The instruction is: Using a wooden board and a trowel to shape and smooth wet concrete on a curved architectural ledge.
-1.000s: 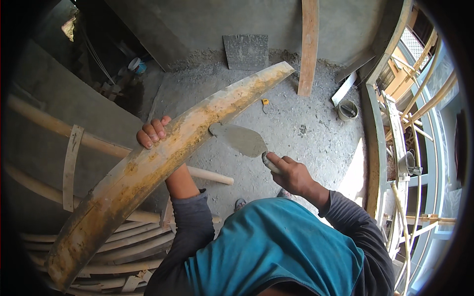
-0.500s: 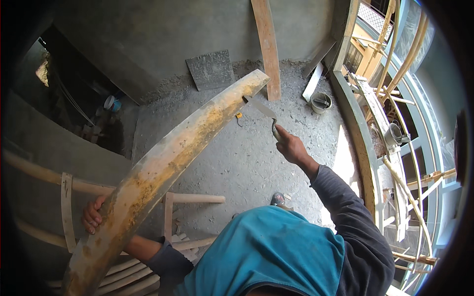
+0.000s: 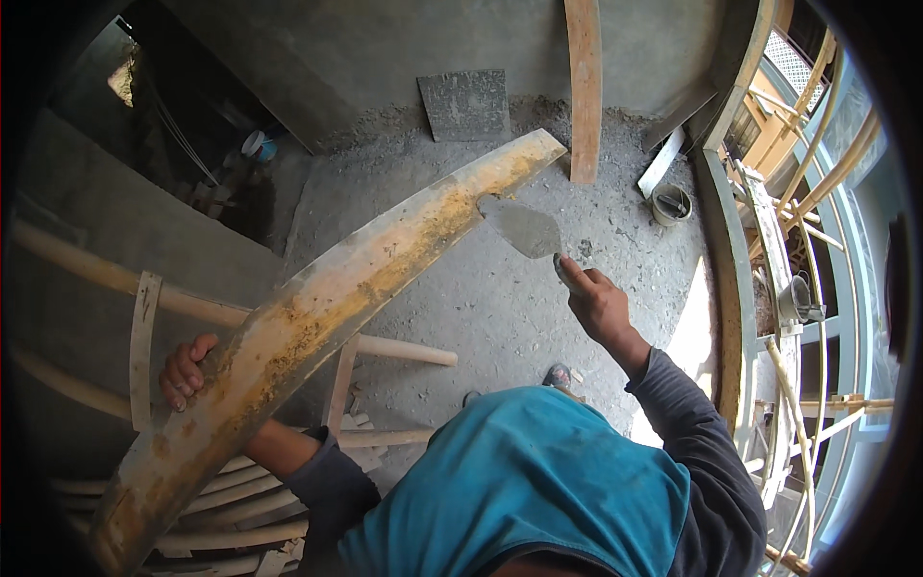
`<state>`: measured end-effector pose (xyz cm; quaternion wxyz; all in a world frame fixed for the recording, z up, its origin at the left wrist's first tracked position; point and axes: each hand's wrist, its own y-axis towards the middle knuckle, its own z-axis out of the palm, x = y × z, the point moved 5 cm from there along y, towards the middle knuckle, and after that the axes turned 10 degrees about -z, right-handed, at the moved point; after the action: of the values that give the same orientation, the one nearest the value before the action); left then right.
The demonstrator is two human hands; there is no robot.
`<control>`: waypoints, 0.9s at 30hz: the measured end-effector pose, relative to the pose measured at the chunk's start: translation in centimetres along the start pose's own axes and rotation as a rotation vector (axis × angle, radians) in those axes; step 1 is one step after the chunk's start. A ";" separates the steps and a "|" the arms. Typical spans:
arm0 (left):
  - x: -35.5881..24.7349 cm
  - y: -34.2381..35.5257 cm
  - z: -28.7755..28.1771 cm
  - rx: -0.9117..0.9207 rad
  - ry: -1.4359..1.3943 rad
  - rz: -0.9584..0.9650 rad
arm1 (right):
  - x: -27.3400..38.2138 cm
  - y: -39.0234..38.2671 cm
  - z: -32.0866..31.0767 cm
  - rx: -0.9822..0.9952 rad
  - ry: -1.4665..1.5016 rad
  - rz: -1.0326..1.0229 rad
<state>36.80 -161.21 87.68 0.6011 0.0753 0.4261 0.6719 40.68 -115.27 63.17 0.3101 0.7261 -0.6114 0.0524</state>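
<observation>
A long plank (image 3: 298, 322), its face stained with yellow and grey crust, runs diagonally from the lower left to the upper middle. My left hand (image 3: 187, 375) grips its edge in the lower left, fingers curled round it. My right hand (image 3: 598, 308) is closed on the handle of a pointed trowel (image 3: 524, 233), whose grey blade touches or nearly touches the plank's lower edge near the far end.
Wooden pole framing (image 3: 144, 346) stands at left. An upright board (image 3: 584, 87) and a grey panel (image 3: 463, 104) lean on the back wall. A bucket (image 3: 671, 204) sits on the dusty floor (image 3: 519, 317). Bamboo scaffolding (image 3: 788, 404) lines the right side.
Since a second ago my left hand has shifted down and left along the plank. The trowel has moved up toward the far end, turning edge-on midway and now showing its flat again.
</observation>
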 end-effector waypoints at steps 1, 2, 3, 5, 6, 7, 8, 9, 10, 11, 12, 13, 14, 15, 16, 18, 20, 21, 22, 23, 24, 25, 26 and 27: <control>0.0 0.1 0.0 -0.011 -0.004 0.009 | -0.2 -0.1 0.0 0.029 -0.017 0.021; 0.0 0.2 0.0 -0.029 -0.001 0.018 | 0.6 -0.2 -0.1 0.014 0.019 -0.108; 0.0 0.2 -0.1 -0.047 0.003 0.026 | 1.4 -0.4 0.0 0.035 0.052 -0.223; 0.3 0.2 -0.4 -0.081 0.017 0.036 | 1.3 -0.4 0.0 0.046 0.030 -0.165; 0.4 0.2 -0.6 -0.093 0.024 0.039 | 1.0 -0.2 -0.1 0.034 0.018 -0.133; 0.5 0.1 -0.8 -0.097 0.032 0.037 | 1.0 -0.1 -0.2 0.019 0.009 -0.107; 0.7 0.1 -0.9 -0.079 0.085 0.017 | 0.5 0.1 -0.2 0.062 -0.030 0.005; 0.6 0.0 -1.2 -0.100 0.043 0.038 | 0.8 0.3 -0.3 0.072 -0.022 -0.025; 0.6 0.1 -1.4 -0.101 0.047 0.037 | 1.2 0.4 -0.3 0.088 -0.023 -0.040; 0.7 0.2 -1.6 -0.102 0.051 0.026 | 1.3 0.4 -0.2 0.152 -0.040 -0.005; 0.8 0.3 -1.8 -0.102 0.054 0.016 | 2.7 0.2 -0.4 0.068 0.049 -0.132; 1.0 0.4 -1.9 -0.093 0.049 0.002 | 3.8 -0.2 -0.1 0.109 0.140 -0.195; 1.2 0.6 -1.9 -0.076 0.073 -0.033 | 4.7 -0.6 0.3 0.111 0.228 -0.216; 1.2 0.8 -2.0 -0.072 0.022 -0.014 | 5.6 -1.0 0.8 0.152 0.336 -0.269; 1.2 0.9 -1.9 -0.062 0.003 -0.018 | 5.1 -1.2 1.1 0.142 0.329 -0.173; 0.9 0.9 -1.3 -0.012 0.025 -0.039 | 3.7 -1.5 2.0 0.084 0.356 -0.076; -0.2 0.9 0.0 0.066 0.107 -0.063 | 0.1 -1.2 2.6 0.033 0.353 0.049; -1.0 0.7 0.5 0.079 0.058 -0.071 | -1.9 -1.1 2.8 -0.020 0.356 0.081; -2.0 0.4 0.9 0.079 0.034 -0.070 | -4.0 -1.2 3.1 -0.019 0.332 0.133; -3.1 0.2 1.4 0.108 -0.007 -0.092 | -6.0 -1.2 3.3 -0.040 0.313 0.153; -4.4 0.0 1.4 0.055 -0.034 -0.079 | -8.2 -1.3 3.7 -0.018 0.303 0.216; -5.7 -0.5 1.6 0.041 -0.072 -0.085 | -9.9 -1.4 3.6 -0.072 0.284 0.212; -7.1 -0.8 1.6 0.021 -0.102 -0.089 | -12.1 -1.6 4.1 0.003 0.272 0.315; -8.5 -1.2 1.5 -0.004 -0.137 -0.091 | -13.8 -1.6 4.2 0.014 0.276 0.349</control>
<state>40.91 -168.02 91.35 0.6589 0.1003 0.3858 0.6379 37.48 -105.49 52.88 0.3721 0.5975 -0.6791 0.2082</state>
